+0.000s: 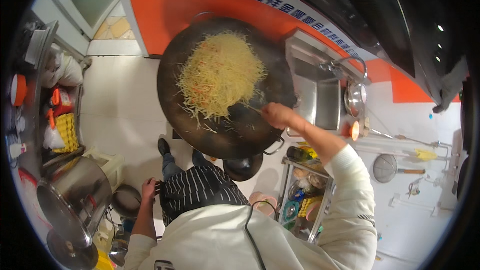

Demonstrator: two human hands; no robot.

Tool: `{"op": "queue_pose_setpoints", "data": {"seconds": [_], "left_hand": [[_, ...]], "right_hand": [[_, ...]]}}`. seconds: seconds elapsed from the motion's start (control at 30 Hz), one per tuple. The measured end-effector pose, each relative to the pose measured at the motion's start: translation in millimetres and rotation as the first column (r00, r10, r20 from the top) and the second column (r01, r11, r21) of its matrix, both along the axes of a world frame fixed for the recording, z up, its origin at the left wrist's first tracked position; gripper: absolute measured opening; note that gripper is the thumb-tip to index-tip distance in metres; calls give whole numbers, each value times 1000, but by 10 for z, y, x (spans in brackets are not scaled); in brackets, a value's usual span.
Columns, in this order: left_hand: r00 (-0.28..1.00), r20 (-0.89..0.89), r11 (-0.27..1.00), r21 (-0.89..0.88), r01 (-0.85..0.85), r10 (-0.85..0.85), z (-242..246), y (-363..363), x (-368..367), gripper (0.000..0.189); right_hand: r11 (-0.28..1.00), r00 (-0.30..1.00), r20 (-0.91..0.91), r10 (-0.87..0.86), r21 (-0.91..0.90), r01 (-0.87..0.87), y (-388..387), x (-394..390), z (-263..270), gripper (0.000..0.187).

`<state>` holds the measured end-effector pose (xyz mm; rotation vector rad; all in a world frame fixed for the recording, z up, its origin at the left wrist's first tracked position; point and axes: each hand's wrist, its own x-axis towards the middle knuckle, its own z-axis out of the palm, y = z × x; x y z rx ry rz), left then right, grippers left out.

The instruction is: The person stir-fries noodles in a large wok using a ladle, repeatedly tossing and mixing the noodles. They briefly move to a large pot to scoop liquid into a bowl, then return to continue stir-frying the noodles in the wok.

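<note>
A large dark wok (221, 138) stands in front of me, with a heap of pale yellow shredded food (225, 73) in it, flecked with orange shreds. Over the wok's right side, my right hand (276, 115) is closed around a thin handle that runs toward the heap; the utensil's working end is hidden in or behind the food. Loose shreds lie on the wok's dark wall below the heap. My left hand (149, 188) hangs low at the left of my striped apron (198, 187), away from the wok; its fingers are partly bent and I cannot tell whether they touch anything.
A steel sink (326, 105) with a faucet is at the right of the wok. Below it stands a shelf rack (287, 183) with bottles and containers. A large steel pot (75, 198) and a smaller pan (126, 200) stand at the lower left. A strainer (385, 168) hangs at the right.
</note>
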<state>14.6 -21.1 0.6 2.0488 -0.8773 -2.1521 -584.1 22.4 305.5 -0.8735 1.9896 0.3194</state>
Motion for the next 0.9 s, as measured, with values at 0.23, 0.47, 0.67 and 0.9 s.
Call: {"op": "queue_pose_setpoints", "data": {"seconds": [0.23,0.47,0.67,0.9], "left_hand": [[999,9,991,130,29,-30,106,20,250,30],[996,87,1000,28,-6,4,13,200,325,30],[987,112,990,-71,121,-113,-154,144,314,35],[984,129,981,-138,138,-121,-90,228,115,30]], "right_hand": [[836,983,118,140,518,-181,213,-552,1165,30],[890,804,384,-455,189,414,-62,-61,158,47],[882,875,410,-257,469,39,378,-714,785,44],[861,567,730,-382,58,505,27,319,-554,26]]}}
